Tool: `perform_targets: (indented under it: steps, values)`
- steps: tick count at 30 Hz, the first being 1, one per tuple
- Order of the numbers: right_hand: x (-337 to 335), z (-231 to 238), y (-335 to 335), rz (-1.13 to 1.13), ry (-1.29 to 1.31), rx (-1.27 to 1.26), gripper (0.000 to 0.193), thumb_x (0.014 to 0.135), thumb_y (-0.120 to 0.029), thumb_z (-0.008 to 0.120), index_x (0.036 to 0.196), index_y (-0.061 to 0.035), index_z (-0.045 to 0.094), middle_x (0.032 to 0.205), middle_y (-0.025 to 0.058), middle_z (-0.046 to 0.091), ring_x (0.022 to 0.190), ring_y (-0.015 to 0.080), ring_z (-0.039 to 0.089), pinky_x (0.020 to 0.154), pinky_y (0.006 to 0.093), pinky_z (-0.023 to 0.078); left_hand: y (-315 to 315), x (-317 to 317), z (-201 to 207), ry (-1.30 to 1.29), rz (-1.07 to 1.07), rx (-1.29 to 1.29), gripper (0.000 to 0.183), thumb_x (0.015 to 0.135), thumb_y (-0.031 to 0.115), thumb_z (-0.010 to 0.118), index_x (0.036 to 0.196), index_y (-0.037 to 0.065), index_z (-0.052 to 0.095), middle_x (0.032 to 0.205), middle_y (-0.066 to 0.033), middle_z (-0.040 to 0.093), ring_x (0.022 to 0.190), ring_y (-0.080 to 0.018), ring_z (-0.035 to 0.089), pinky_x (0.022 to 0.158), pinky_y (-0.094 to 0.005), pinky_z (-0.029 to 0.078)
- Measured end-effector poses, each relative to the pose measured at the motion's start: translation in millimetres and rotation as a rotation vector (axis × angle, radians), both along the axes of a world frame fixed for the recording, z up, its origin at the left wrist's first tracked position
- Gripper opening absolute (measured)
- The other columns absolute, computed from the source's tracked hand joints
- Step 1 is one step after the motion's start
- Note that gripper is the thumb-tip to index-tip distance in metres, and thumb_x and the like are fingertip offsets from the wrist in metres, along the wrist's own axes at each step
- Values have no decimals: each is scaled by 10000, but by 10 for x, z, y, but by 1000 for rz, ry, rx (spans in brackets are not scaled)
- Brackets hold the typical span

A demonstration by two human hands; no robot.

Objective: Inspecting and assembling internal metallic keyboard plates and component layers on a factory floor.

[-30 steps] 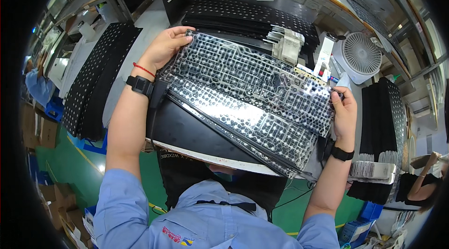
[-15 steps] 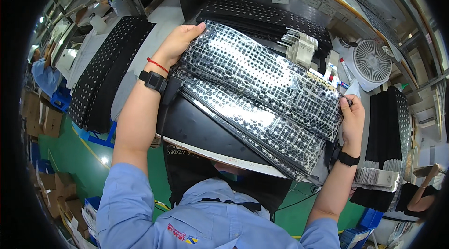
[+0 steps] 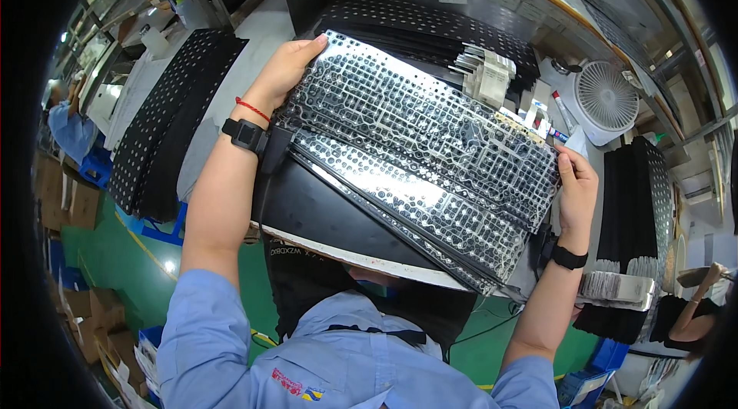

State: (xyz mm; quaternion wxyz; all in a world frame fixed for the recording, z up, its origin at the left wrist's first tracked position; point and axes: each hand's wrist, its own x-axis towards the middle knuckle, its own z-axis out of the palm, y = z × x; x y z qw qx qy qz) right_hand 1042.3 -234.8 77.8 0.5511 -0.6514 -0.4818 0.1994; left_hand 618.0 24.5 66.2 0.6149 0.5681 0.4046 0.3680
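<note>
I hold a glossy, dotted membrane circuit sheet (image 3: 430, 117), like a keyboard membrane, by its two ends. My left hand (image 3: 290, 69) pinches its far left corner, thumb on top. My right hand (image 3: 576, 184) grips the right end, thumb on top and fingers behind. The sheet tilts down to the right, above a second dotted sheet (image 3: 392, 180) that shines brightly beneath it. Dark strips (image 3: 369, 213) run along the lower sheet's near edge. How far apart the two sheets are, I cannot tell.
Stacks of black dotted sheets stand left (image 3: 165, 113), behind (image 3: 430, 24) and right (image 3: 634, 201). A white fan (image 3: 607, 98), pens (image 3: 560, 132) and a bundle of pale connector tails (image 3: 492, 78) sit at the back right. Other people work at far left and far right.
The held sheet has tipped slightly, and the glare has left its middle. Both hands keep their grip at its ends. The whole view has shifted a little.
</note>
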Motion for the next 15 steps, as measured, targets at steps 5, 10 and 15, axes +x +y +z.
perform_targets:
  steps: [5,10,15]
  values:
    - [20,-22,19,86,113,44,168,983,-132,565,1032,10,641,985,2,638,868,58,524,796,222,417,-61,84,-5,-115,-13,86,243,999,187,530,1138,22,640,963,4,679,800,-38,619,725,-198,499]
    - [57,-69,39,114,211,57,151,1003,-144,530,1003,-12,604,888,-32,583,816,41,489,757,202,400,71,-24,-105,-121,-33,117,227,999,209,535,1053,25,659,910,18,678,778,-31,612,693,-183,479]
    - [-23,-9,18,114,277,69,164,1010,-180,529,971,-32,590,881,-42,579,806,33,482,752,201,393,-26,50,-25,-68,1,16,281,995,290,546,963,42,675,844,48,652,719,-15,569,669,-202,471]
